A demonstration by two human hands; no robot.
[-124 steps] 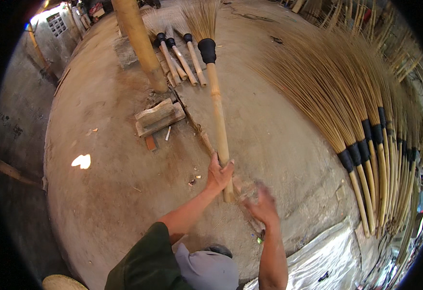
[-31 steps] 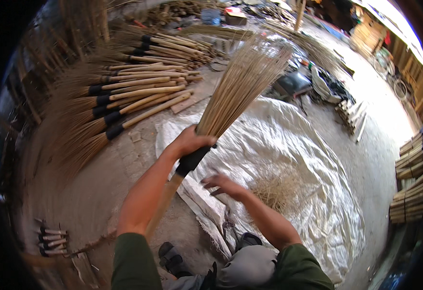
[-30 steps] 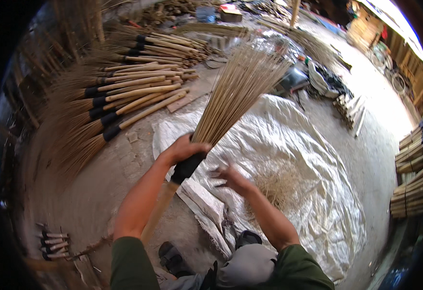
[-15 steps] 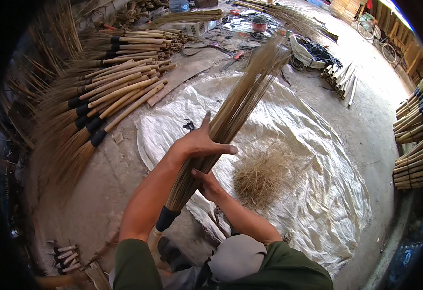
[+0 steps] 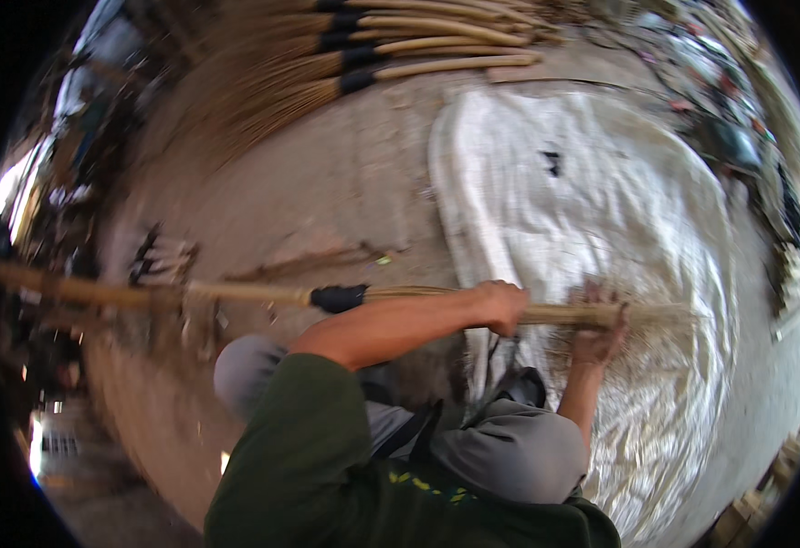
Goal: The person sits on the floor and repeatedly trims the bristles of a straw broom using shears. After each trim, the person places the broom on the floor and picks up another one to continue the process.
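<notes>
A long broom [image 5: 555,314] lies level across my lap, its bamboo handle toward the left and its bristles toward the right. Black wrapping [image 5: 338,298] binds it where handle and bristles meet. My left hand [image 5: 502,307] is closed round the bristles partway along. Farther toward the tips, my right hand [image 5: 597,333] has its fingers spread upward behind the bristles, which cross its palm; motion blurs it. Beneath the bristle end, a pale heap of loose straw [image 5: 647,352] lies on a white woven sheet [image 5: 528,164], partly hidden.
Several finished brooms [image 5: 446,68] lie in a row at the top. At the far left are a thick bamboo pole [image 5: 71,285] and several small pale handles [image 5: 167,260] with black parts. Blurred clutter [image 5: 729,142] lies at the upper right.
The view has swung left. The broom has gone from steeply upright to level, bristles rightward. My left hand has closed round the bristles; my right hand has moved out toward their tips and spread.
</notes>
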